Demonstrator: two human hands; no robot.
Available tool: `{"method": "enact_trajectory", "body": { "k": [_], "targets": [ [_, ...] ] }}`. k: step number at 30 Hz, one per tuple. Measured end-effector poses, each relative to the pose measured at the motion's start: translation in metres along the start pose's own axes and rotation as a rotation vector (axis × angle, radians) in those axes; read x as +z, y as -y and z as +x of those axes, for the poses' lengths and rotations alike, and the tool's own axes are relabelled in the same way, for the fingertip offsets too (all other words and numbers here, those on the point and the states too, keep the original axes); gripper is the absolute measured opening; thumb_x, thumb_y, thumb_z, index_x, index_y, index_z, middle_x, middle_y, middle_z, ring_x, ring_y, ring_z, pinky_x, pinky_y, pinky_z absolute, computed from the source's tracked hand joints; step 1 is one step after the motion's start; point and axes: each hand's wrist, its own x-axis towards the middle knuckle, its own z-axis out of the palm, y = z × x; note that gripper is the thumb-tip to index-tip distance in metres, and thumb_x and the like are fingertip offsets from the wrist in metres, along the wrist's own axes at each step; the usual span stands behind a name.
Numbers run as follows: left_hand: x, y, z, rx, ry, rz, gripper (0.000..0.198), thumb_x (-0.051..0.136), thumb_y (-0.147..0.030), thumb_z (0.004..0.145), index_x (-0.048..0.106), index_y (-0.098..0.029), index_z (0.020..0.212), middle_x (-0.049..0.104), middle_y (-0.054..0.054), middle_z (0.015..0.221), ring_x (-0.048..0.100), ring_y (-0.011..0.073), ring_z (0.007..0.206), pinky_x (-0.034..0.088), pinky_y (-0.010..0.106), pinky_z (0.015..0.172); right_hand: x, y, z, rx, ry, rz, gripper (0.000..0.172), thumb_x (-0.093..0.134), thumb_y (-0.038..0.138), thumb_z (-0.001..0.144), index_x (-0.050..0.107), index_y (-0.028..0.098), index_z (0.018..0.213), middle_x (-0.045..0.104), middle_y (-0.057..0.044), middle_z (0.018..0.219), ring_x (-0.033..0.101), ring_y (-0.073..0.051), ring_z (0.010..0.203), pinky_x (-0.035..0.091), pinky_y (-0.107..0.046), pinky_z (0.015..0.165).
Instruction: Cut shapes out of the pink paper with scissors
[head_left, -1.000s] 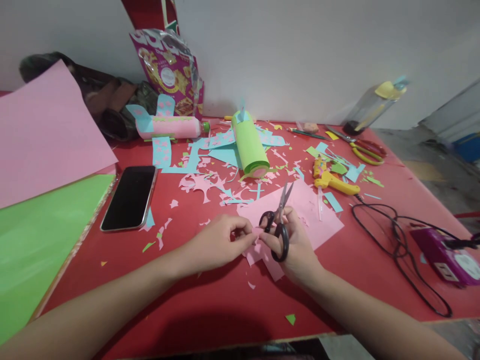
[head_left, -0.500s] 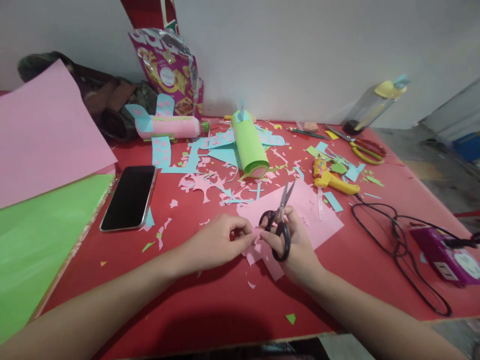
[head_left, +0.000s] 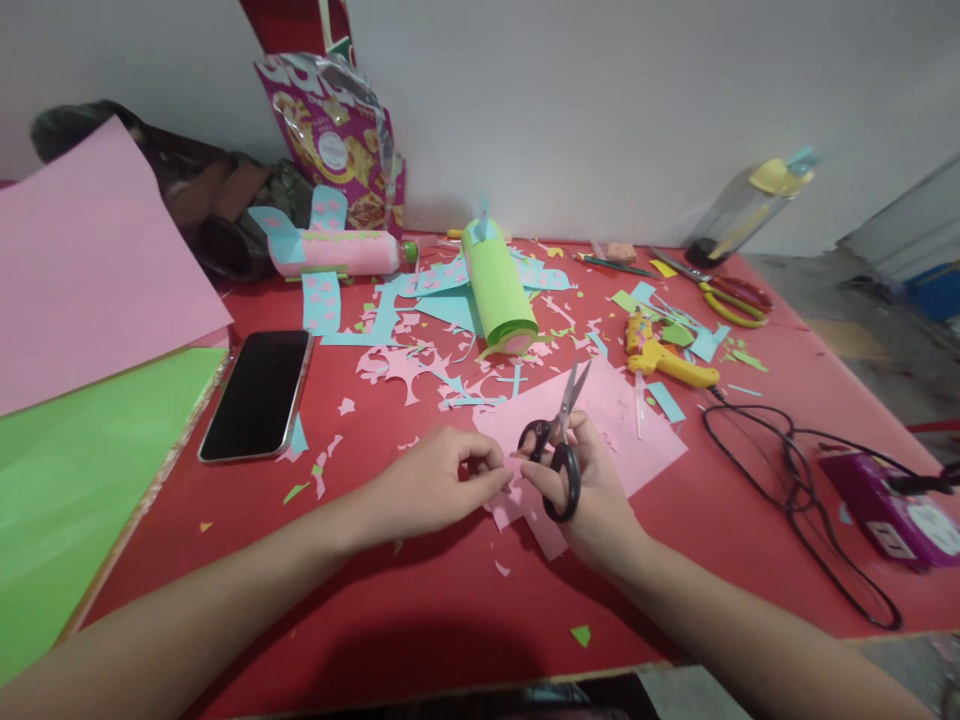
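My left hand [head_left: 439,482] pinches a small piece of pink paper [head_left: 515,468] between thumb and forefinger. The thumb and finger of my right hand [head_left: 604,510] meet the same piece from the other side. Black-handled scissors [head_left: 568,398] hang on my right hand, their slightly parted blades pointing away from me. Beneath the hands lies a pink sheet [head_left: 649,445] with cut edges. A green paper tube plane [head_left: 501,285] with blue wings stands beyond them. Left of it is a pink bottle plane [head_left: 352,254] with blue wings.
Paper scraps [head_left: 405,370] litter the red table [head_left: 420,620]. A phone [head_left: 259,395] lies left, beside large pink [head_left: 97,270] and green sheets [head_left: 90,480]. At right are a yellow glue gun [head_left: 675,367], its cord, a purple power block [head_left: 892,510], pliers [head_left: 739,300] and a clear bottle [head_left: 742,215].
Almost nothing differs. The view has shifted very slightly, while both hands keep their hold on the small pink piece and the scissors.
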Motion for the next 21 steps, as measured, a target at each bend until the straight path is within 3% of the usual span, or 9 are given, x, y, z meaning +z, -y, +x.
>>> {"method": "enact_trajectory", "body": {
  "k": [11, 16, 21],
  "targets": [
    [-0.003, -0.002, 0.002, 0.012, -0.033, 0.007, 0.025, 0.041, -0.029, 0.078, 0.053, -0.014, 0.062, 0.053, -0.002, 0.057, 0.045, 0.0072, 0.048, 0.036, 0.019, 0.050, 0.000, -0.001, 0.000, 0.037, 0.064, 0.047, 0.033, 0.064, 0.012, 0.064, 0.036, 0.023, 0.075, 0.048, 0.007, 0.073, 0.047, -0.005, 0.055, 0.038, -0.017, 0.049],
    [-0.014, 0.000, 0.003, 0.058, -0.238, -0.023, 0.021, 0.044, -0.025, 0.077, 0.048, -0.014, 0.058, 0.049, -0.004, 0.055, 0.045, 0.0080, 0.054, 0.037, 0.019, 0.054, 0.001, -0.002, -0.001, 0.132, 0.272, 0.094, 0.038, 0.067, 0.028, 0.065, 0.031, 0.024, 0.078, 0.045, 0.007, 0.071, 0.048, -0.007, 0.053, 0.038, -0.023, 0.050],
    [-0.025, 0.001, 0.002, 0.089, -0.411, -0.075, 0.019, 0.046, -0.025, 0.076, 0.049, -0.015, 0.060, 0.046, -0.004, 0.056, 0.043, 0.0079, 0.055, 0.037, 0.020, 0.056, 0.001, 0.000, -0.003, 0.164, 0.470, -0.011, 0.035, 0.060, 0.040, 0.071, 0.030, 0.023, 0.079, 0.043, 0.005, 0.072, 0.048, -0.008, 0.061, 0.035, -0.025, 0.057]
  ]
}}
